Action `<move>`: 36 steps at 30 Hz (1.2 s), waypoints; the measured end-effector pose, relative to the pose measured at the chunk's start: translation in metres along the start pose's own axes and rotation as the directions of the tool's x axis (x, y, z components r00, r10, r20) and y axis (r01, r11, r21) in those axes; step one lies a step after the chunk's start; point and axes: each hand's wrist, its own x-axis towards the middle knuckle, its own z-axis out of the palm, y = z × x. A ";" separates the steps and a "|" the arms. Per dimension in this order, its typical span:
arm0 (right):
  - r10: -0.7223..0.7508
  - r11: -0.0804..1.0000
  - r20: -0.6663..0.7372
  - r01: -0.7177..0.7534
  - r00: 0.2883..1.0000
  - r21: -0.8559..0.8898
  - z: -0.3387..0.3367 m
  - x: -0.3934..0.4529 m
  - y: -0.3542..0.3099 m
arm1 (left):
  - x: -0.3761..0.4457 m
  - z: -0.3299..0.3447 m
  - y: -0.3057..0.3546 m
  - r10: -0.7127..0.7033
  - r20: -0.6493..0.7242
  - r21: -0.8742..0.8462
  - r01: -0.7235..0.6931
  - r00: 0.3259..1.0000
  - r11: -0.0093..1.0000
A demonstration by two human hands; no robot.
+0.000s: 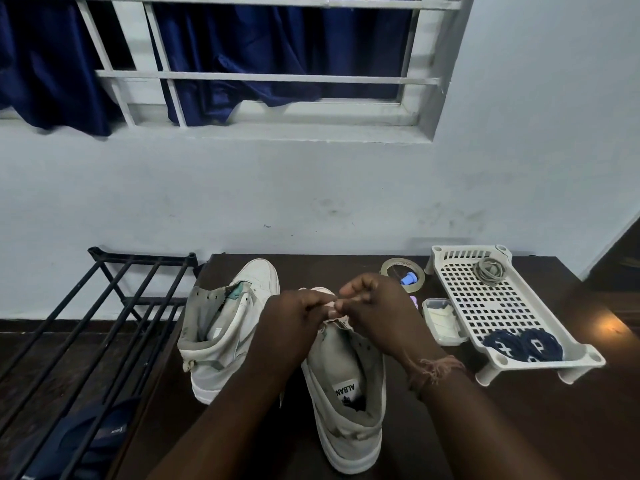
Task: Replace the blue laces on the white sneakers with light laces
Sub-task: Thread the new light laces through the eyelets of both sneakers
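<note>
Dark table (pixel 519 427) against pale wall (pixel 311 202); black rack (pixel 104 306) at its left, blue sandal (pixel 93 431) beneath the bars; tape roll (pixel 403 273) at the far edge; small lidded box (pixel 443 322) just beside white tray (pixel 485 306); barred window (pixel 259 77), blue curtain (pixel 242 46) behind.

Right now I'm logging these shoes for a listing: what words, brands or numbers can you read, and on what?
"ALBAN": black letters on a white insole label inside the near sneaker; the word's end is hidden.
Smaller print under that word: too blurred to read.
White tag inside the far sneaker: no legible text.
Tape roll: faint marks, unreadable.
</note>
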 end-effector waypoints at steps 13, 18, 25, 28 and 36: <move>-0.102 0.608 -0.145 -0.053 0.984 -0.792 0.051 -0.010 0.009 | 0.004 0.014 0.004 -0.314 -0.070 0.010 0.315 0.947 0.949; -0.099 0.601 -0.117 -0.034 0.988 -0.799 0.047 -0.009 0.012 | 0.000 0.021 0.006 -0.348 -0.060 0.048 0.351 0.936 0.935; -0.108 0.613 -0.004 0.063 0.994 -0.788 0.036 -0.004 0.019 | -0.003 0.023 -0.002 -0.375 -0.047 0.108 0.378 0.926 0.920; -0.088 0.686 0.017 0.073 0.996 -0.724 0.030 0.005 0.025 | -0.008 0.027 -0.008 -0.380 -0.040 0.087 0.382 0.924 0.920; 0.139 0.948 0.072 -0.112 0.988 -0.297 0.001 0.012 0.045 | -0.017 0.043 -0.015 -0.262 -0.105 0.118 0.274 0.959 0.955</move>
